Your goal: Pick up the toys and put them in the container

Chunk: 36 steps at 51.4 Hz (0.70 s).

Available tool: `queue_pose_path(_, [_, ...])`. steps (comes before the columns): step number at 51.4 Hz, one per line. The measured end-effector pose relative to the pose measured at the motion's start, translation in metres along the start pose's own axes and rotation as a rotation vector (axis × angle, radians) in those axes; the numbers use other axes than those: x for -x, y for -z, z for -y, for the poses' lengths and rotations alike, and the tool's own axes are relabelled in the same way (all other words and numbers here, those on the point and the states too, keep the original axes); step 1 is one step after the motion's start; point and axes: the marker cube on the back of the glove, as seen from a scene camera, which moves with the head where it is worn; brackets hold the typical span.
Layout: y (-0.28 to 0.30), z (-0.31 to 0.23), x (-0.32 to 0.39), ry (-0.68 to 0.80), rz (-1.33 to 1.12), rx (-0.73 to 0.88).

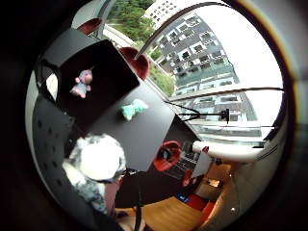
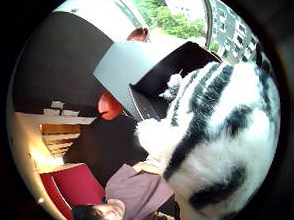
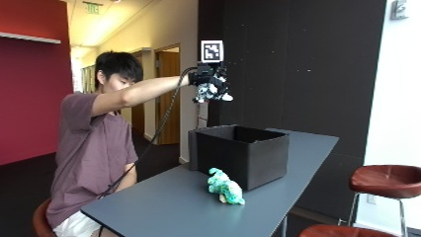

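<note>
Up near the top centre of the outside view, the gloved right hand (image 3: 209,81) has its fingers curled round a black-and-white striped plush toy (image 3: 212,93), above the open black container (image 3: 240,153). Inside lies a pink toy (image 1: 83,83). Lower centre, a green toy (image 3: 224,186) rests on the tabletop (image 3: 164,207), just beside the container.

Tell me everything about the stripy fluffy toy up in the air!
The striped plush toy is white with black stripes and looks soft and furry. The gloved right hand holds it high in the air, above the open black container. It touches only the hand, not the table. From outside, only a small black-and-white part peeks out under the fingers. Its face cannot be seen.
</note>
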Motion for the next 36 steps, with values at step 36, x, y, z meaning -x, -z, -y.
queue_pose_path(36, [-0.082, 0.049, -0.015, -0.008, -0.088, 0.152])
